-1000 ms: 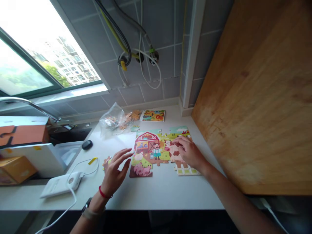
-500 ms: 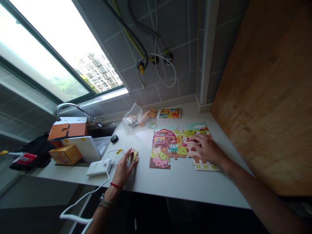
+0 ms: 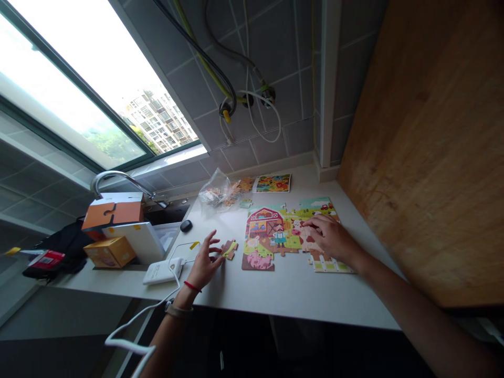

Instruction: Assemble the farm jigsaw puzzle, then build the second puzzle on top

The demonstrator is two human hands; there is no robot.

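Observation:
A partly joined farm jigsaw puzzle (image 3: 258, 244) lies flat on the counter, showing a red barn, a farmer, a pig and a cow. My right hand (image 3: 331, 239) rests on its right side, fingers stretched over the cow, hiding part of the picture. To the puzzle's left lies a small group of joined puzzle pieces (image 3: 229, 249), brown and green. My left hand (image 3: 205, 262) is beside these pieces with its fingers spread; the thumb is at their edge, and whether it touches them I cannot tell. A separate puzzle piece (image 3: 246, 203) sits above the barn.
Behind the puzzle are a clear plastic bag (image 3: 216, 194) of pieces and a picture card (image 3: 272, 183). At left stand a white power bank (image 3: 162, 272) with a cable, a black earbud-like case (image 3: 186, 226), boxes (image 3: 110, 252) and a faucet (image 3: 122, 174). A wooden panel (image 3: 425, 157) borders the right.
My left hand has loosened from the small joined pieces, which now lie slightly farther right, nearer the puzzle. My right hand stays on the cow. The view has shifted slightly.

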